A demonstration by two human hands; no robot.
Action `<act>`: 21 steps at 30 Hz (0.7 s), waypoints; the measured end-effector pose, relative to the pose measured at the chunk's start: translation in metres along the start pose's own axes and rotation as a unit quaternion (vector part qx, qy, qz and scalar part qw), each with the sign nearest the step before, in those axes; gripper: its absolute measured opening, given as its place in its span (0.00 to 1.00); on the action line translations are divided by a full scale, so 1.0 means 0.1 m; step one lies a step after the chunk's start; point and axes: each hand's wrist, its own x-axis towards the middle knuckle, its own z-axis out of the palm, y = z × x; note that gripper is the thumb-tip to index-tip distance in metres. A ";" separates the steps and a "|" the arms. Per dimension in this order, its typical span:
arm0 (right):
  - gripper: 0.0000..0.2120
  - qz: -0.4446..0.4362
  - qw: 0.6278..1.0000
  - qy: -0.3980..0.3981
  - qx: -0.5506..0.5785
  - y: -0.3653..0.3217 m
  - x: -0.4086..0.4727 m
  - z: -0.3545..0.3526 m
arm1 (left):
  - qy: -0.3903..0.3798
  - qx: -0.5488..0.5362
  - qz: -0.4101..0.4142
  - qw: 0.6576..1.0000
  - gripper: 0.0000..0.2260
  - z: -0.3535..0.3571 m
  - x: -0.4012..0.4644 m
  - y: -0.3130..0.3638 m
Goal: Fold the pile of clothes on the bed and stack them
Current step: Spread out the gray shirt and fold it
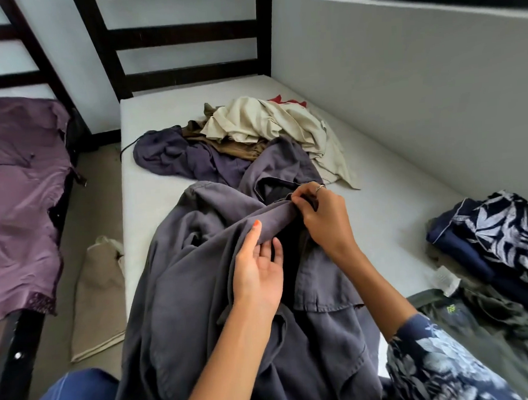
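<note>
Small room, pale walls, window ledge upper right of frame, dark slatted headboard [174, 36] top centre. Work surface = bare white mattress [388, 199], runs from centre to lower right. Second bed w/ purple sheet [17, 194] at left edge; beige bag [98, 297] on the floor btwn the two beds.

Task item: grey garment [200, 288], centre to bottom of frame, draped over mattress edge toward me, still rumpled. My right hand [321, 215] pinches a rolled hem/edge of it, fingers curled tight on the cloth, ring visible. My left hand [257, 267] is under the same edge, thumb on top, fingers closed on the fabric from below. Hands close together on one seam.

Rest of pile [253, 133] sits upper centre: cream, olive-brown, another grey piece, bit of red behind. Touching the far end of my garment. Folded stack [503, 236], navy + leaf print, right edge of frame; olive item [483, 313] just below it, looks loosely laid.

How to do this step well, imo:
- find the seam/hem first, can't tell yet which part I'm holding (sleeve or leg)
- slide hands apart along the edge to pull it taut
- lift clear of pile so nothing drags along
- lay flat on bare mattress, smooth, then fold
- fabric looks soft + limp, so will sag, needs support on both corners.
</note>
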 end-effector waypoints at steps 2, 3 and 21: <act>0.04 0.004 1.000 0.005 0.007 -0.01 0.02 -0.02 | 0.002 0.013 0.004 1.000 0.06 -0.03 -0.11 0.01; 0.04 0.010 1.000 0.006 0.008 -0.01 0.02 -0.03 | 0.005 0.020 0.007 1.000 0.05 -0.06 -0.17 0.01; 0.08 0.251 0.965 -0.018 -0.076 0.28 -0.77 -0.63 | 0.043 0.144 -0.031 0.988 0.07 -0.42 -0.95 -0.22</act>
